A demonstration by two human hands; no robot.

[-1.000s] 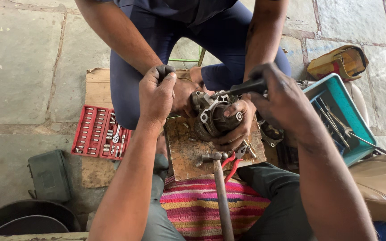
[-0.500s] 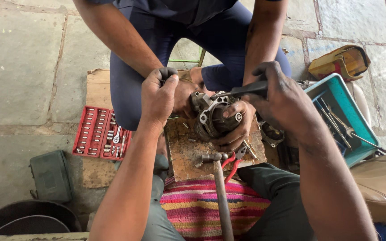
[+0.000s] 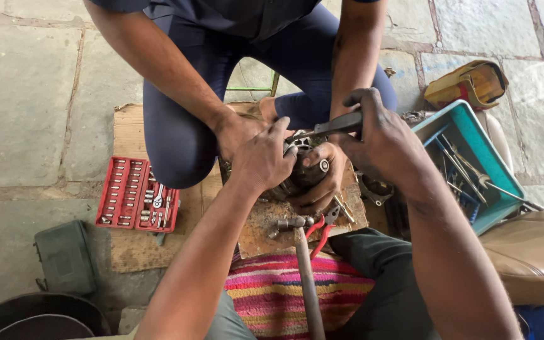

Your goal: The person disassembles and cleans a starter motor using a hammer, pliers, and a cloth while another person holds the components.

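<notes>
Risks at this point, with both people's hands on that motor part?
1. The right hand works a dark-handled tool into the metal motor part, while a co-worker's fingers wrap the same part; a slip might hit them.
2. The left hand also grips the part close to the tool tip, so it may get pinched.
3. A hammer and red-handled pliers lie right beneath; the part could be knocked onto them.
</notes>
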